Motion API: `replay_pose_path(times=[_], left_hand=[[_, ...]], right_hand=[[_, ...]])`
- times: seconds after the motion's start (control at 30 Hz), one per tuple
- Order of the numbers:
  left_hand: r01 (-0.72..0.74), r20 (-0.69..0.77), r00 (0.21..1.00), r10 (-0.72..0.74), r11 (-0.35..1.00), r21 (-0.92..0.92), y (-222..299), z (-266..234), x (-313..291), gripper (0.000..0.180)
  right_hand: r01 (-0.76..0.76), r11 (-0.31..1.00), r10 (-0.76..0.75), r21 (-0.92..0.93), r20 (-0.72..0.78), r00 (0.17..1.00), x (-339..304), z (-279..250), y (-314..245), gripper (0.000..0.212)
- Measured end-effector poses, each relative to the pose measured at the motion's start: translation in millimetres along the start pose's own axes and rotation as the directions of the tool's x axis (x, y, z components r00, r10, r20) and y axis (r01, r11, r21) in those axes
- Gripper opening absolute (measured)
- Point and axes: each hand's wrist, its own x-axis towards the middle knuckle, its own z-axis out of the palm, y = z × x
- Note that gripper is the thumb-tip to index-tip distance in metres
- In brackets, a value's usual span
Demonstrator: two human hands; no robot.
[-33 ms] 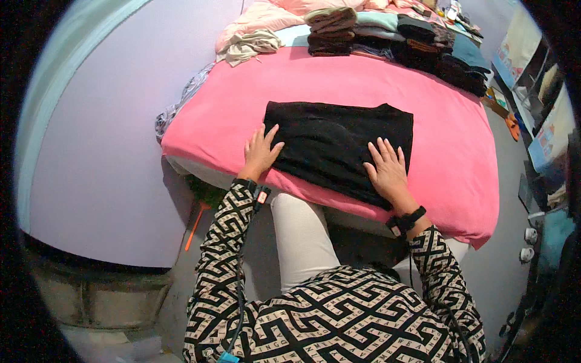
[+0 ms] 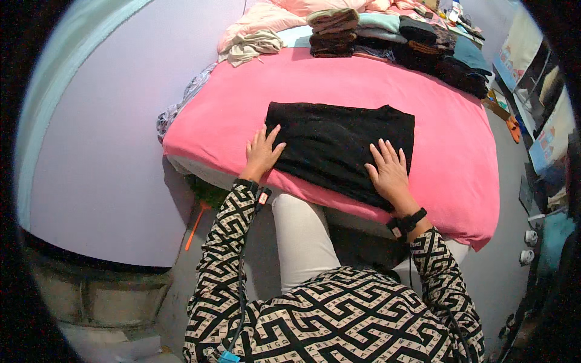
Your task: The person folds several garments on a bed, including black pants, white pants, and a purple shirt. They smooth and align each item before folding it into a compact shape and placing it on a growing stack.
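A folded black garment (image 2: 336, 142) lies flat on the pink bed cover (image 2: 451, 175), close to the bed's near edge. Its exact kind cannot be made out from the fold. My left hand (image 2: 263, 150) rests at the garment's left edge, fingers spread and pointing away from me. On its right part lies my right hand (image 2: 389, 169), palm down with the fingers apart. Neither hand grips the cloth. A small upward point shows in the cloth at the far right edge.
Folded clothes stand in stacks along the far side, a brown pile (image 2: 333, 33) and dark piles (image 2: 423, 48) among them. A crumpled pale cloth (image 2: 254, 45) lies at the far left. The lilac wall (image 2: 109, 133) borders the left; an orange-handled brush (image 2: 196, 224) leans below.
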Motion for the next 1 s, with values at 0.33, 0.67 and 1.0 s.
replay_pose_path(times=[0.33, 0.67, 1.0], left_hand=[[0.21, 0.154, 0.977, -0.148, 0.8, -0.562, -49.6, 12.5, 22.8, 0.075], [0.566, 0.567, 0.822, 0.06, 0.029, -0.824, -17.0, -28.4, 8.7, 0.044], [0.57, 0.616, 0.781, 0.105, 0.285, -0.771, 12.2, -32.7, -57.0, 0.059]], right_hand=[[-0.26, 0.731, 0.407, 0.63, -0.098, 0.908, -68.1, -30.8, 25.7, 0.064], [-0.318, 0.585, 0.358, 0.746, 0.114, 0.927, -42.7, -8.1, 48.0, 0.053], [-0.341, 0.933, 0.332, 0.113, 0.091, 0.939, -51.8, -99.8, 87.4, 0.042]])
